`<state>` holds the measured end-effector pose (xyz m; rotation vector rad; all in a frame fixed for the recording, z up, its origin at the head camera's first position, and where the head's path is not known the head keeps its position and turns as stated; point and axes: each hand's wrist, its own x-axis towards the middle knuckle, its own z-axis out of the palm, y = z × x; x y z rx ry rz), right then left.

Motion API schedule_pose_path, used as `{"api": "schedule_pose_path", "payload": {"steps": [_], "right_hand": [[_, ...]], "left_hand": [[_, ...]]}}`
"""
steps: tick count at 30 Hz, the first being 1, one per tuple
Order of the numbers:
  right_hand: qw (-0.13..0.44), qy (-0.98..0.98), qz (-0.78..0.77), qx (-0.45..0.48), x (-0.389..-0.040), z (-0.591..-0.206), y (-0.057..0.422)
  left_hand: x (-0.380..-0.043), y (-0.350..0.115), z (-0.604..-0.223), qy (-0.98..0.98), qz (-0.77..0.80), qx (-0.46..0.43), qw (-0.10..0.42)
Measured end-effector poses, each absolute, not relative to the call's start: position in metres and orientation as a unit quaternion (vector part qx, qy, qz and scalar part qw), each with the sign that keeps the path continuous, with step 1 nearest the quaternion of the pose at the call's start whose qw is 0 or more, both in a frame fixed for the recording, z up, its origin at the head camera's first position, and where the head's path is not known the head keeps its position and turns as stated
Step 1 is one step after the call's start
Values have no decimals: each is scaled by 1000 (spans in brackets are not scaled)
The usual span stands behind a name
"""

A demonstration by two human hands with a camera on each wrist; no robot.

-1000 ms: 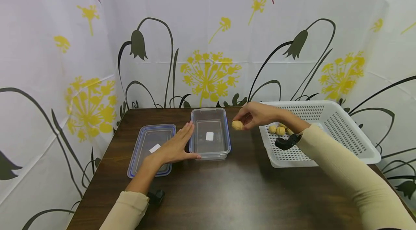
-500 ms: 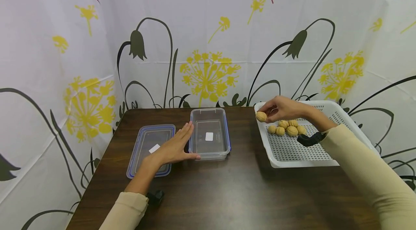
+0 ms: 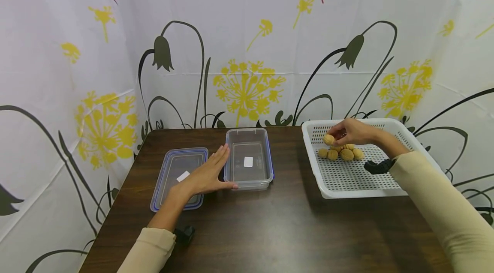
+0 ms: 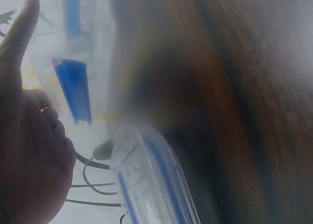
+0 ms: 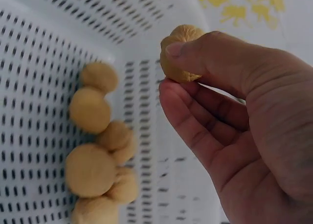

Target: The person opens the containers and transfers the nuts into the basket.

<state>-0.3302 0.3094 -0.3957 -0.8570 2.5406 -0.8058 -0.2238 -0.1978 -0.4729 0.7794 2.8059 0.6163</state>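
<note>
A walnut (image 3: pixel 329 139) is pinched between the thumb and fingertips of my right hand (image 3: pixel 353 131), over the back left part of the white perforated basket (image 3: pixel 362 194). In the right wrist view, the held walnut (image 5: pixel 180 55) stands apart from several walnuts (image 5: pixel 90 170) grouped on the basket floor. My left hand (image 3: pixel 204 175) lies along the left side of a see-through plastic box (image 3: pixel 247 148) with blue side clips, fingers straight and thumb near its front corner. In the left wrist view, a blue clip (image 4: pixel 73 89) shows beside the left hand (image 4: pixel 36 141).
Left of the box, partly behind the left hand, lies a clear lid (image 3: pixel 173 178) with a blue seal. Everything stands on a dark wooden table (image 3: pixel 285 226). A white flower-print curtain (image 3: pixel 247 28) hangs behind the table's back edge.
My right hand has moved right with the walnut, from near the box, across the basket's left rim, to above the other walnuts. The left hand and the box have stayed put.
</note>
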Motion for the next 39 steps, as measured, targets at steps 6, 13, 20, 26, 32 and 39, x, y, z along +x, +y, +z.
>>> {"api": "schedule_pose_path", "payload": {"steps": [6, 13, 20, 26, 32, 39], "right_hand": [[162, 907, -266, -282, -336, -418, 320], [153, 914, -261, -272, -340, -432, 317], [124, 920, -237, -287, -343, -439, 315], [112, 926, -218, -288, -343, -440, 315], [91, 930, -204, -293, -344, -447, 318], [75, 933, -210, -283, -336, -444, 322]], "left_hand": [[-224, -199, -475, 940, 208, 259, 85], [-223, -198, -473, 939, 209, 261, 84], [-224, -198, -474, 938, 206, 265, 85], [-226, -197, -475, 936, 209, 269, 88], [-226, -196, -473, 935, 212, 271, 87], [-227, -196, -472, 931, 215, 282, 87]]}}
